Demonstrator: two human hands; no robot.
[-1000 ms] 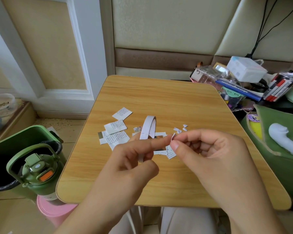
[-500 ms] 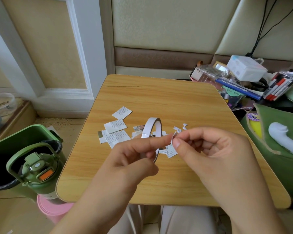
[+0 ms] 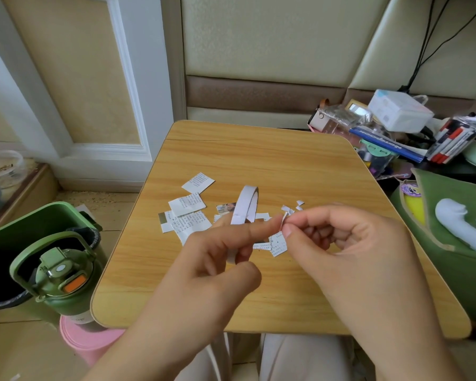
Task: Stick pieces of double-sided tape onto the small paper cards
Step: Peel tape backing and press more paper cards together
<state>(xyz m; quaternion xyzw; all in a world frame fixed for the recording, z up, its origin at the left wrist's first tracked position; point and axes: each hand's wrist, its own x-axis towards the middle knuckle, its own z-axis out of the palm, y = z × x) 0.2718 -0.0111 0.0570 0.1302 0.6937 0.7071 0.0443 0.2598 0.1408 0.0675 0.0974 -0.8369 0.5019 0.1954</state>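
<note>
A white roll of double-sided tape stands on edge above the wooden table, held by my left hand with fingers curled round its lower part and the index finger stretched toward the right. My right hand pinches a small white tape piece between thumb and forefinger, right at the left index fingertip. Several small printed paper cards lie on the table beyond my hands, with a few more cards between them. Tiny white scraps lie near the right fingertips.
A green lidded bottle stands on a pink stool left of the table, beside a green bin. Cluttered boxes and pens crowd the back right. A green pouch sits at the right edge.
The tape roll has turned slightly in my left hand, showing its edge more than its opening. Both hands stay close together with the small piece pinched.
</note>
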